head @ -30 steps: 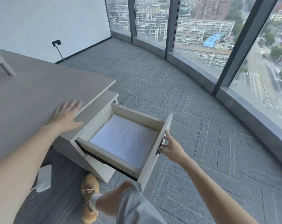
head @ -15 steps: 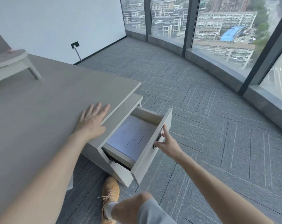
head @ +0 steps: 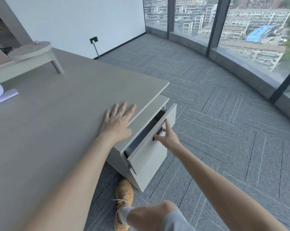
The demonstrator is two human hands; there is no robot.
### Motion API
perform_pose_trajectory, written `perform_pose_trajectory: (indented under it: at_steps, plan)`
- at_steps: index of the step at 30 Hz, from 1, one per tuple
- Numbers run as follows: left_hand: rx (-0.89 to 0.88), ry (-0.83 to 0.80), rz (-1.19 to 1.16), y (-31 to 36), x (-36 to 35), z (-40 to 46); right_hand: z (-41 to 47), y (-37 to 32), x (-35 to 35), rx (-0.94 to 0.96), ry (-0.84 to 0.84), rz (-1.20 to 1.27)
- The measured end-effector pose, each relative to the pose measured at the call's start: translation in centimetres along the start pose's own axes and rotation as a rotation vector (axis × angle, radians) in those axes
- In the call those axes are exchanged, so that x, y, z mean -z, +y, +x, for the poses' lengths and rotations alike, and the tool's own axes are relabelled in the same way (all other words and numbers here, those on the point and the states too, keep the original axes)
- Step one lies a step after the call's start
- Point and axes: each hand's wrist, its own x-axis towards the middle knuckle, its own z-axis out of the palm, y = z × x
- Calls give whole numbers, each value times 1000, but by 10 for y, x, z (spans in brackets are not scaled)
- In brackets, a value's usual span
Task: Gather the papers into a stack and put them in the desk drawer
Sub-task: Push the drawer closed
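The top drawer (head: 151, 153) of the white pedestal under the grey desk (head: 57, 127) is almost pushed in. Only a narrow dark gap shows along its top, and the papers inside are hidden. My right hand (head: 168, 137) is at the dark recessed handle (head: 158, 132), with fingertips in the recess and the thumb up against the drawer front. My left hand (head: 118, 121) lies flat on the desktop near its right edge, fingers spread, holding nothing.
A grey riser shelf (head: 30, 51) stands at the desk's back left, and a white sheet (head: 4, 97) lies at the left edge. My tan shoe (head: 124, 195) and bent knee (head: 159, 212) are on the grey carpet below the pedestal. Tall windows (head: 240, 30) curve around the right.
The drawer has slid from wide open to nearly in, hiding the papers. My right hand has travelled with the handle. My left hand has stayed flat on the desk.
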Motion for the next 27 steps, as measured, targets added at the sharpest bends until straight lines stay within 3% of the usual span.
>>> perform_pose_trajectory:
  at_steps: [18, 27]
  plan:
    - [-2, 13, 13, 7, 0, -4, 28, -6, -37, 46, -55, 73]
    - [4, 13, -3, 7, 2, -5, 22, -25, -26, 46, -135, -216]
